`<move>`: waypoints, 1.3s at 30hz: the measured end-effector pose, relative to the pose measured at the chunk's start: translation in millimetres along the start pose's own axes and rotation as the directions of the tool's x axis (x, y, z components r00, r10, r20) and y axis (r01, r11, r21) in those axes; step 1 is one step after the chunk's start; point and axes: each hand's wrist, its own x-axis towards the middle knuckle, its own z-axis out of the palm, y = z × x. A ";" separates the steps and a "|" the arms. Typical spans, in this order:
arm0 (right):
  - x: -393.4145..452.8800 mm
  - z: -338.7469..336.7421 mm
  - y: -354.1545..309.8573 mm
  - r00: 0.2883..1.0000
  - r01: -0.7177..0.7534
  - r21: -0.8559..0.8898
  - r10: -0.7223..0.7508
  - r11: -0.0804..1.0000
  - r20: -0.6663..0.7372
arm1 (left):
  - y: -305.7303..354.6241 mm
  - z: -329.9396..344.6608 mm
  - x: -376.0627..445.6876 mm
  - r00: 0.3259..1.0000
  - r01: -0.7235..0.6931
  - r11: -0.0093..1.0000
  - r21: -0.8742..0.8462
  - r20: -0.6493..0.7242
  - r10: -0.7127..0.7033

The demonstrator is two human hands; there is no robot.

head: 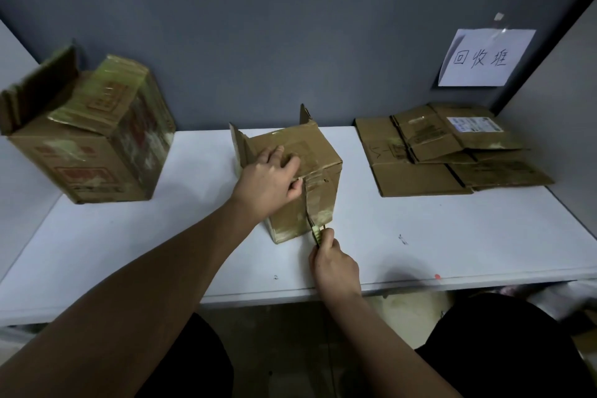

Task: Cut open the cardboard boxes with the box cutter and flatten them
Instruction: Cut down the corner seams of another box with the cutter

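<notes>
A small cardboard box (pixel 323 168) lies on its side mid-table, flaps open toward the wall, tape across its near face. My left hand (pixel 268 178) rests on top of it, fingers spread flat and thumb hooked over the front edge. My right hand (pixel 334 263) grips a yellow-green box cutter (pixel 316 234), whose tip sits in the taped seam low on the near face. A bigger taped box (pixel 93 145) with its top flaps raised stands at the left.
A stack of flattened boxes (pixel 452 152) lies at the right by the wall, under a paper sign (pixel 484 58). The white table's front edge (pixel 420 283) runs just behind my right wrist. Grey partitions close in the back and right side.
</notes>
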 end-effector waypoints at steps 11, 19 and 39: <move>9.6 -8.1 -8.9 0.987 -0.039 -0.107 0.055 0.994 0.154 | 0.0 -5.0 -1.3 0.997 0.013 1.000 -0.020 0.081 -0.012; 6.3 -7.7 -7.3 0.982 -0.045 -0.107 0.063 0.993 0.177 | -1.2 -5.0 0.2 0.993 0.027 0.999 -0.025 0.113 -0.024; -8.1 -15.0 -7.7 0.976 -0.065 -0.051 0.074 0.997 0.205 | 15.5 -30.9 6.5 0.965 0.113 0.987 0.117 0.223 -0.137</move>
